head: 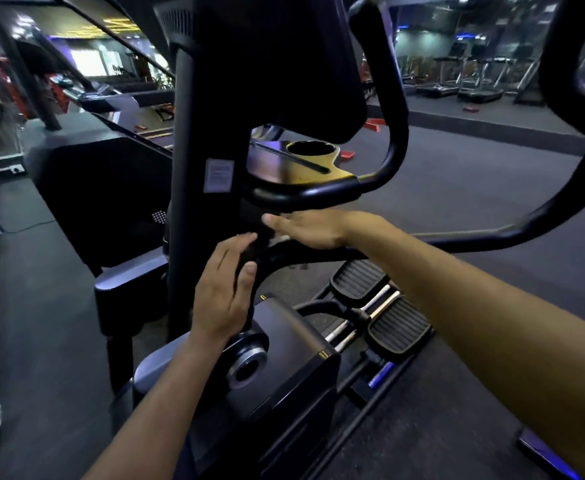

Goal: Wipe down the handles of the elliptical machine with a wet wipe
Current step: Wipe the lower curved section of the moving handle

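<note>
at mid-frame both hands are flat-fingered and apart, no wipe visible: the left hand [222, 289] lies against the dark curved handle bar [318, 252] running rightward, the right hand [306, 228] just above it, equally near.

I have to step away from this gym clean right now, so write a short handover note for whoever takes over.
Left hand: fingers relaxed, resting against the dark curved bar below the console, gripping nothing visible.
Right hand: flat, fingers straight, just under the fixed loop handle.
Wet wipe: not visible in either hand or anywhere in view; find it first.
Done: cannot tell from this view; no handle looks visibly wet.
Left: wipe the loop handle and the long moving handle on the right.
</note>
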The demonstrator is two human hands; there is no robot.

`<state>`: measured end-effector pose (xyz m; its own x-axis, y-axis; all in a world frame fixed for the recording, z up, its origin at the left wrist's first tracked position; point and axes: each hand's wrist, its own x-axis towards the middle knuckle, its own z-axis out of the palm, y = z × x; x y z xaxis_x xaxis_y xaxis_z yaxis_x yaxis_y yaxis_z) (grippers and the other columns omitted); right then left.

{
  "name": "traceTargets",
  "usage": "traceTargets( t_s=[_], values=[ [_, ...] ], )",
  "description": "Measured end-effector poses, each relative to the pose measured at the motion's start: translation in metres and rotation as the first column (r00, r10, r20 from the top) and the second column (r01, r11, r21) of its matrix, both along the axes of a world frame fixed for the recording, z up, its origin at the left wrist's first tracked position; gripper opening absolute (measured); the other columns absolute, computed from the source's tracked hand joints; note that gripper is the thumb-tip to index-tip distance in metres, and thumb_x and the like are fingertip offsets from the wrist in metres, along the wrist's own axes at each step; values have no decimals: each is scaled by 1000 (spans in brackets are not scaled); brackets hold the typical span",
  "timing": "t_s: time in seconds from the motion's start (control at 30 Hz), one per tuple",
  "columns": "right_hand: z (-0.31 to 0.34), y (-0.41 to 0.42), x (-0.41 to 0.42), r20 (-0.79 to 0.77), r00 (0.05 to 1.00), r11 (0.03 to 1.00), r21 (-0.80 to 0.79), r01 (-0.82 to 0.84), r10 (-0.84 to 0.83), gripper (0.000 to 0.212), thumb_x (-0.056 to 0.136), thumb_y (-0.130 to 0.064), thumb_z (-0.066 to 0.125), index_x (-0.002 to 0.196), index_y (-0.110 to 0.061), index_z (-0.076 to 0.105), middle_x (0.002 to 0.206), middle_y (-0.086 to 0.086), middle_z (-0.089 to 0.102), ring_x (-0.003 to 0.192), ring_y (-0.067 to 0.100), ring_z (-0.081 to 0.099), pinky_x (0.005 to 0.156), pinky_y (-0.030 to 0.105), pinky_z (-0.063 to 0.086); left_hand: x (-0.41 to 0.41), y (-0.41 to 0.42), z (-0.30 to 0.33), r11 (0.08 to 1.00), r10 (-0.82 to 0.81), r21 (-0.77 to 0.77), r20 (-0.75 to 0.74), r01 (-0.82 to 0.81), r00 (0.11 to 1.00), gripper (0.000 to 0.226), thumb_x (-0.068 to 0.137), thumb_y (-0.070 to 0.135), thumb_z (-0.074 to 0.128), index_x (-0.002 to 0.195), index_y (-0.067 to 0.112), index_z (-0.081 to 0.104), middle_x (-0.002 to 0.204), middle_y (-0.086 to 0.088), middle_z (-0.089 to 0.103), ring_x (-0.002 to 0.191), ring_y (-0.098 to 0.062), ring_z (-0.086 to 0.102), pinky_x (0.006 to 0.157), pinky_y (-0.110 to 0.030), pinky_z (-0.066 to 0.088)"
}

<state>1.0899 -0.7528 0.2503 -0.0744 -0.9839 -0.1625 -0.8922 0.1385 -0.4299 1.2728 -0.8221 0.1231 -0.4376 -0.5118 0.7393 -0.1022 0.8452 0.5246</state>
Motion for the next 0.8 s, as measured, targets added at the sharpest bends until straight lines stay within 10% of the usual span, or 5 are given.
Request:
traceTargets(
  t_s=[0.13,0.2,0.53,0.8],
  values=[
    [3,29,-37,-10,1000,1000,-18,-15,15,31,111,-34,33,103,-21,61,94,-14,58,81,-18,56,74,2,36,-13,11,24,989,5,-151,76,7,997,43,108,30,43,145,12,55,142,0,58,126,-14,59,100,-37,52],
    [7,28,-47,-58,997,998,-49,-49,46,36,110,-26,40,85,-10,61,76,-9,51,64,-4,50,64,9,36,-24,18,35,981,6,-194,98,13,995,38,108,26,47,142,16,57,137,4,61,118,-13,63,92,-40,55],
    [2,39,-99,-125,988,996,-6,-89,87,23,102,-6,48,108,7,65,97,21,64,80,17,48,64,17,38,-79,29,71,972,-55,-206,262,111,963,37,107,22,41,140,22,58,133,6,63,117,-13,65,95,-39,55],
    [-4,43,-106,-78,992,994,-44,-103,99,23,105,-12,44,117,-4,62,110,2,60,96,19,51,80,23,32,-127,38,93,989,-8,-134,407,68,914,44,100,29,36,139,29,55,136,10,60,116,-22,66,92,-49,53]
  ],
)
